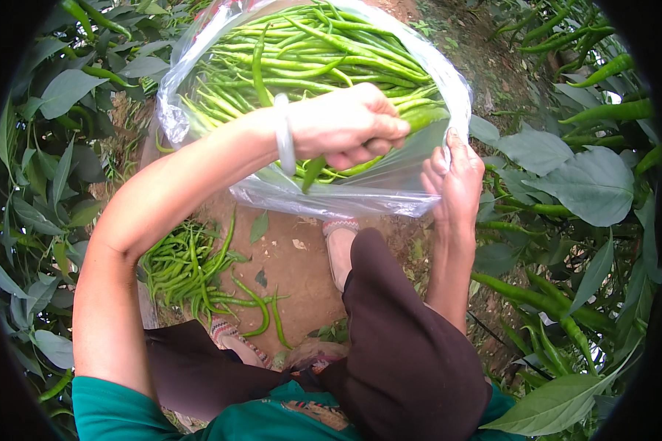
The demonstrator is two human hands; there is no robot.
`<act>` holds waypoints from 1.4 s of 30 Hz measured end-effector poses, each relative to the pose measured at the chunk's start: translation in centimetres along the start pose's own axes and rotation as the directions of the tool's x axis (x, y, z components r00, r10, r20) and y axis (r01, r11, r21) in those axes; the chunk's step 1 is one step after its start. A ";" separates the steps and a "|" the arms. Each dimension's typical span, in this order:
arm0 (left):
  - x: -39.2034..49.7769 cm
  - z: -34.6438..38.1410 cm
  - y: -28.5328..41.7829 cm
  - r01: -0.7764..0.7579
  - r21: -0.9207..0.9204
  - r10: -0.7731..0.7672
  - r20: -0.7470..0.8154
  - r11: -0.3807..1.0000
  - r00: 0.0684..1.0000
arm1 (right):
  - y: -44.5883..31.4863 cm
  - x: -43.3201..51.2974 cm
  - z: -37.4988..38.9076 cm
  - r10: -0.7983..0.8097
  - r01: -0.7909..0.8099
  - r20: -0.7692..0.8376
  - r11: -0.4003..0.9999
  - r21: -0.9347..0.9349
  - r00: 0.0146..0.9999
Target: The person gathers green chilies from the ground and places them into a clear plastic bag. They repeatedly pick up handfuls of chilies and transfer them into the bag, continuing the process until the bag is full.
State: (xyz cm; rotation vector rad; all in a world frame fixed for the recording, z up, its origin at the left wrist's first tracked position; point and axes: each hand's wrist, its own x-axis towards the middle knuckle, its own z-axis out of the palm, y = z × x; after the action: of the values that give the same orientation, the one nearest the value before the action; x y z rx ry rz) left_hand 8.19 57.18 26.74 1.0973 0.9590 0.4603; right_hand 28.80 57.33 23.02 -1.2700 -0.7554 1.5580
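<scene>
A large clear plastic bag (171,102) lies open in front of me, filled with long green chili peppers (309,60). My left hand (358,127), with a pale bangle (284,134) on its wrist, reaches across the bag's mouth. Its fingers are closed around a green chili pepper (426,117). Green also pokes out below the palm; whether that is the same pepper is hidden by the hand. At the bag's right side, my right hand (455,176) pinches the plastic rim between thumb and fingers. One pepper (259,66) stands tilted above the others inside.
A loose pile of green chili peppers (193,270) lies on the bare soil (287,264) near my feet. Leafy pepper plants (579,171) with hanging peppers crowd the right, and more plants (49,182) line the left. A dark thin line (507,344) runs low at right.
</scene>
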 end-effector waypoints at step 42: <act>-15.1 -4.9 -14.8 -0.379 -0.053 -0.053 -0.999 0.924 0.010 | 11.9 4.0 16.7 -0.279 0.920 0.885 -0.013 -0.391 0.372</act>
State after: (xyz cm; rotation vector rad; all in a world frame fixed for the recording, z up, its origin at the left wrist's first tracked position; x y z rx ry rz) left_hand -5.98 42.52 19.16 0.3763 1.9337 1.7446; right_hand 9.37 58.57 15.38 -0.6738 -2.5389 0.4709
